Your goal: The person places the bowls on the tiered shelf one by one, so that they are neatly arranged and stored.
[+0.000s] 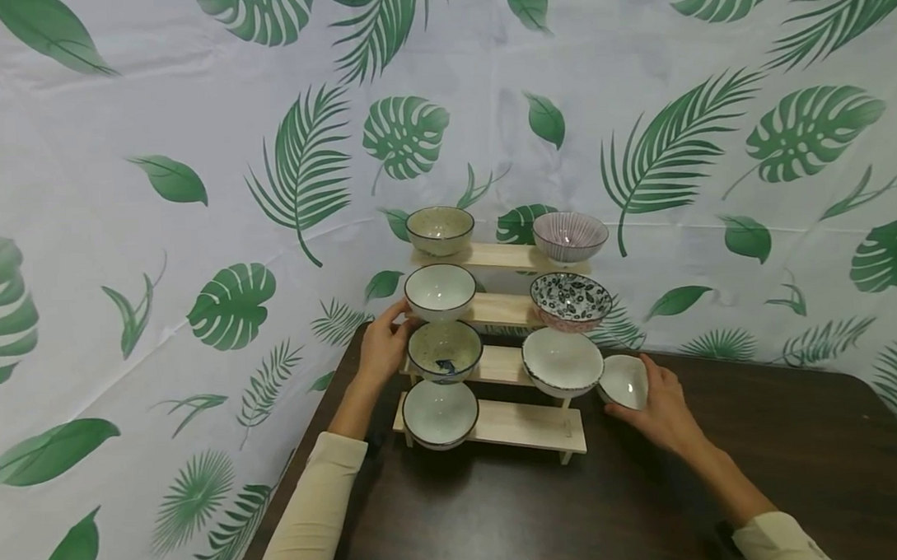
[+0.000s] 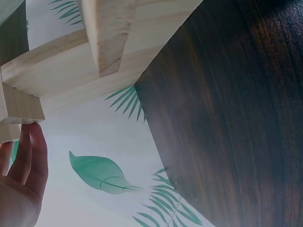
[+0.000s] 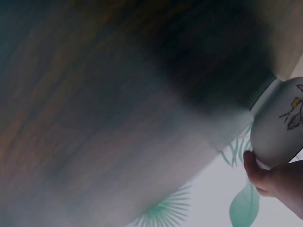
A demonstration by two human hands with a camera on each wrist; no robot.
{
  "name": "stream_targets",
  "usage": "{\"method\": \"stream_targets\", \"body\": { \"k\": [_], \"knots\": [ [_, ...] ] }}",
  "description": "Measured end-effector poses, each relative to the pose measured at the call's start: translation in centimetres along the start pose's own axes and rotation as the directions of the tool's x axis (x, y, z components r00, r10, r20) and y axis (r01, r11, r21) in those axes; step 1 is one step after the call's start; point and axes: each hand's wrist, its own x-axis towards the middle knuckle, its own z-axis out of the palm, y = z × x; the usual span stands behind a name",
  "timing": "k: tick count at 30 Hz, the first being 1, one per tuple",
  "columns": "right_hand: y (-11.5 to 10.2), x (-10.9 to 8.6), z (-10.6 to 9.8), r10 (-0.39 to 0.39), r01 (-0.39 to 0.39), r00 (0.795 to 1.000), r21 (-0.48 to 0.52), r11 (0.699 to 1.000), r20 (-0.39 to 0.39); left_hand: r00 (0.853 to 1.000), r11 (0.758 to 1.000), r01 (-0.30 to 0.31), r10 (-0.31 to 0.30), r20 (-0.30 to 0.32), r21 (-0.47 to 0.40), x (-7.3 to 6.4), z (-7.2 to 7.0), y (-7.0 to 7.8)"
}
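Observation:
My right hand grips a small white bowl by its rim and side, tilted, just right of the tiered wooden stand. In the right wrist view the bowl shows a flower design on its outside, with the thumb against it. My left hand is at the stand's left side, beside a dark-rimmed white bowl and an olive speckled bowl. In the left wrist view its fairly straight fingers touch the end of a wooden plank.
Other bowls stand on the tiers: an olive bowl, a striped bowl, a black-and-white floral bowl, a white bowl and a lower white bowl. The dark wooden table meets leaf-printed cloth behind.

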Motion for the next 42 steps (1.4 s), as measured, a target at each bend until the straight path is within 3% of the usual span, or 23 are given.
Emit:
{"method": "stream_targets", "body": {
  "k": [8, 17, 27, 42],
  "knots": [
    [0.1, 0.1, 0.2, 0.084, -0.081, 0.996, 0.079, 0.994, -0.025, 1.0, 1.0, 0.012, -0.012, 0.007, 0.004, 0.0, 0.1, 0.0],
    [-0.1, -0.4, -1.1, 0.072, -0.063, 0.993, 0.1, 0.993, -0.096, 1.0, 1.0, 0.001, -0.001, -0.006, -0.003, 0.0, -0.1, 0.1],
    [-1.5, -2.1, -2.9, 0.068, -0.06, 0.994, 0.095, 0.994, -0.09, 1.0, 1.0, -0.009, 0.009, 0.012, -0.012, -0.1, -0.1, -0.2],
    [-3.8, -4.1, -3.8, 0.035, -0.022, 0.99, 0.093, 0.995, -0.138, 1.0, 1.0, 0.021, -0.021, 0.011, 0.009, -0.1, -0.1, 0.1]
  ]
}}
